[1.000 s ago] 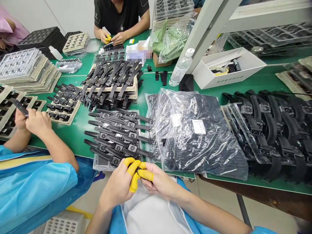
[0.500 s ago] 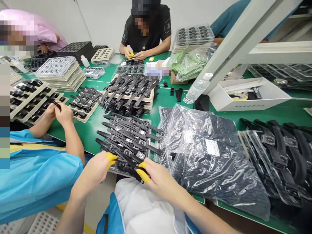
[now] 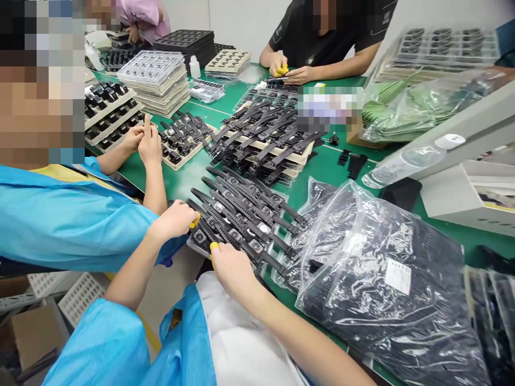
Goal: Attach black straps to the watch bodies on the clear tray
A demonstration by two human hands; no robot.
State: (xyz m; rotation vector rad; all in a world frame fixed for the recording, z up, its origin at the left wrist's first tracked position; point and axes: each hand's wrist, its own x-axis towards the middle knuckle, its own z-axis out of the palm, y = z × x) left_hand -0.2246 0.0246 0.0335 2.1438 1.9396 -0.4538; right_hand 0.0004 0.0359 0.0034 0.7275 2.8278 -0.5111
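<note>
Rows of black smartwatches (image 3: 234, 236) with straps lie face down across a clear tray (image 3: 197, 247) at the table's near edge. My left hand (image 3: 176, 220), with yellow finger cots, is curled at the tray's left side, its fingertips against the watch straps. My right hand (image 3: 231, 265), also in yellow finger cots, is closed at the near side of the tray, beside the nearest watches. The fingers hide whatever either hand pinches.
Stacked trays of watches (image 3: 261, 134) stand behind. To the right lie a large plastic bag of black straps (image 3: 386, 321), a water bottle (image 3: 414, 161) and a white box (image 3: 454, 193). A co-worker's hands (image 3: 147, 142) are close on the left; another person sits opposite.
The view has swung left. My hands have come closer together at the tray's left front corner. The strapped watch seen at my right fingertips before is no longer visible there. The neighbour's hands have shifted.
</note>
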